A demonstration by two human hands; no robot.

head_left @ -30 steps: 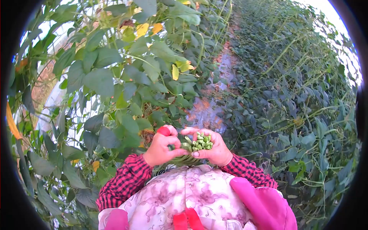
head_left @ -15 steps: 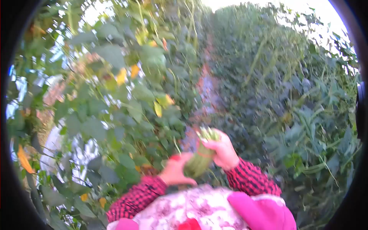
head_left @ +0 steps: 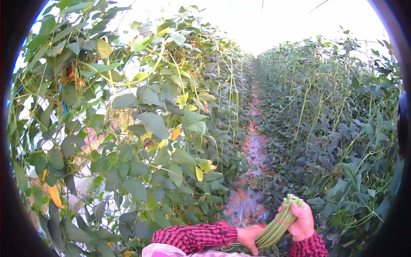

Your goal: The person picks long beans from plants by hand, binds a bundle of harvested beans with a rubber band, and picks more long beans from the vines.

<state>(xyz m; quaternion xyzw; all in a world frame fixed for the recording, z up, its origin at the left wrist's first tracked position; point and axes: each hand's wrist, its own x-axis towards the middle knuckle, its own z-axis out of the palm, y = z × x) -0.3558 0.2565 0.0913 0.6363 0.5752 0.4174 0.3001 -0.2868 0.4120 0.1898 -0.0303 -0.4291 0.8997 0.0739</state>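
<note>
A bundle of long green beans (head_left: 274,231) with a red band around it slants across the bottom of the view, its cut ends up at the right. My right hand (head_left: 302,220) is closed round the bundle near those ends, beside the band. Against the lower left side of the beans lies my left hand (head_left: 251,238), thumb and fingers apart, partly hidden behind the bundle. The lower end of the bundle is partly out of sight.
Leafy climbing vines (head_left: 158,124) rise close on the left, some leaves yellow. Another row of vines (head_left: 334,128) stands on the right, with long pods hanging. Between them runs a narrow path (head_left: 252,171) with brown leaf litter.
The view has tilted up along the row. The bundle, earlier held end-on between both hands, has turned to show its side and sits lower and farther right with my right hand.
</note>
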